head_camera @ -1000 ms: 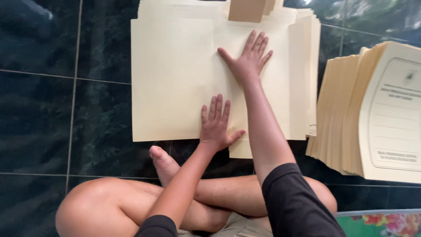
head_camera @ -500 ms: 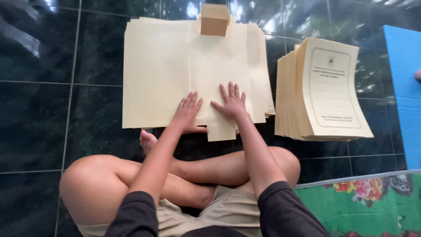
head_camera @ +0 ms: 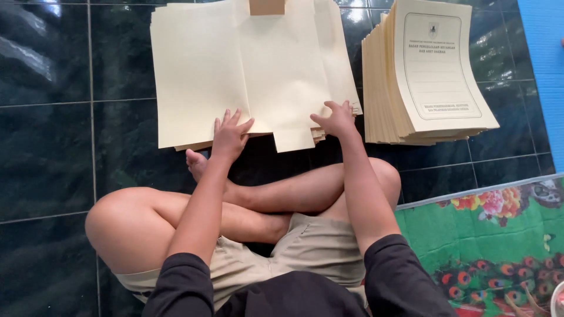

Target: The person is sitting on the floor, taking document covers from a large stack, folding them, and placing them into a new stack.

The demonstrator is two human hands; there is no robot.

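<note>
A pile of unfolded cream paper folders [head_camera: 235, 64] lies flat on the dark tiled floor in front of my crossed legs. My left hand [head_camera: 229, 134] rests with fingers spread on the near edge of the top sheet. My right hand [head_camera: 336, 117] curls its fingers over the pile's near right corner, touching the edge of the sheets. A small brown cardboard block [head_camera: 267, 6] sits on the pile's far edge.
A thick stack of finished cream folders [head_camera: 432, 70] with a printed front stands to the right. A blue mat [head_camera: 543, 64] lies at the far right. A green flowered mat [head_camera: 499, 246] covers the floor at the lower right. Dark glossy tiles [head_camera: 64, 117] spread to the left.
Both hands have slid back from the middle of the top sheet to its near edge, and have moved apart. The view has shifted closer to the pile.
</note>
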